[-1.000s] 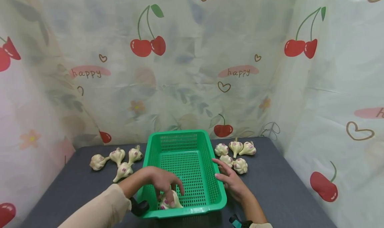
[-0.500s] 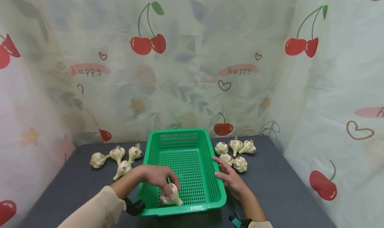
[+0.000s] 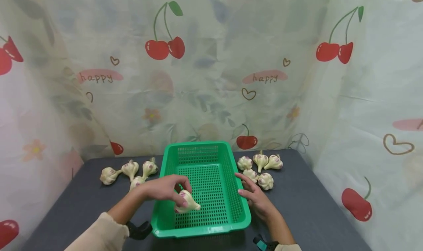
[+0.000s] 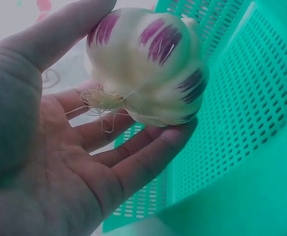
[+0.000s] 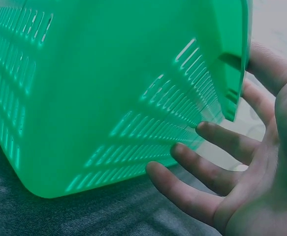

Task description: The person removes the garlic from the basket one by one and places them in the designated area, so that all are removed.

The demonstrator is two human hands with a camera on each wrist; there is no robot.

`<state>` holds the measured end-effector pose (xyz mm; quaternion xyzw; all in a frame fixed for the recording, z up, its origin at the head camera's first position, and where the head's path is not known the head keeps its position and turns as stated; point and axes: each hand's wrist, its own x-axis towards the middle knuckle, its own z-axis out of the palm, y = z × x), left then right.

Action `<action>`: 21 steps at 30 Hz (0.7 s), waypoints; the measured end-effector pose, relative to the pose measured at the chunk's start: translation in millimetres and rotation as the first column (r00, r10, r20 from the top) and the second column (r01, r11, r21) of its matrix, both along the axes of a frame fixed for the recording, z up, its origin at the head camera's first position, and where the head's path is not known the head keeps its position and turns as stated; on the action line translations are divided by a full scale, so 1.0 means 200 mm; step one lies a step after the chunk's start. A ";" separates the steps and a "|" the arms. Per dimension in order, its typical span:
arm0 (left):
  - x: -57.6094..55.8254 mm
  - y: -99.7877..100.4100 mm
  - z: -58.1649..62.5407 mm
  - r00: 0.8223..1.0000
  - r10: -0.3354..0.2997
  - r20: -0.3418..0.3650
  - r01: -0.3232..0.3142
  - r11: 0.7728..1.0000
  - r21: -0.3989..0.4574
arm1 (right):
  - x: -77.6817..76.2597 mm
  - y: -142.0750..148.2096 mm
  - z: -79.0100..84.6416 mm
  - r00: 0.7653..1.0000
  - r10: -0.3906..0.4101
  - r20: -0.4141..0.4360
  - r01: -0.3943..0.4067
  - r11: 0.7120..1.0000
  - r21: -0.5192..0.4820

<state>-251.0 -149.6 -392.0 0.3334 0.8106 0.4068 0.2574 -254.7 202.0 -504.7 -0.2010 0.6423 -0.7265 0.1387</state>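
In the head view a garlic bulb point(image 3: 187, 203), white with purple streaks, is pinched between the thumb and fingers of my left hand point(image 3: 165, 188). It hangs over the near left part of a green plastic basket point(image 3: 202, 231). Close up in the left wrist view, the garlic bulb point(image 4: 143, 64) shows its dry roots, and the fingers curve beneath it. My right hand point(image 3: 259, 199) touches the basket's right rim. In the right wrist view its fingers point(image 5: 202, 172) are spread and fairly straight beside the slotted outer wall of the basket point(image 5: 109, 98).
Several garlic bulbs point(image 3: 130, 169) lie on the dark table point(image 3: 82, 207) left of the basket, one partly hidden by my left arm. Several more garlic bulbs point(image 3: 261, 161) are grouped behind my right hand. A patterned curtain point(image 3: 211, 78) encloses the table's back and sides.
My left hand has lifted the garlic bulb from the basket's near left corner, raising it and tilting its stem to the right. The right hand stays at the rim.
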 end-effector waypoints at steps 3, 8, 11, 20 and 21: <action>0.01 -0.03 0.00 1.000 0.008 -0.023 -0.008 1.000 0.028 | 0.01 0.00 0.00 1.000 -0.002 -0.009 0.002 1.000 0.008; 0.02 -0.09 0.02 0.997 0.055 -0.059 -0.050 0.994 0.096 | 0.00 0.00 -0.01 0.999 -0.015 -0.029 0.015 1.000 0.022; 0.02 -0.14 0.05 0.993 0.102 -0.067 -0.092 0.986 0.140 | 0.00 -0.01 -0.01 1.000 -0.008 -0.028 0.009 1.000 0.025; 0.07 -0.32 0.07 0.956 0.276 -0.096 -0.244 0.934 0.263 | 0.00 0.00 0.00 0.999 -0.020 -0.026 0.021 0.999 0.032; 0.08 -0.34 0.07 0.949 0.301 -0.095 -0.265 0.924 0.276 | 0.00 0.00 0.00 0.999 -0.021 -0.026 0.022 0.999 0.033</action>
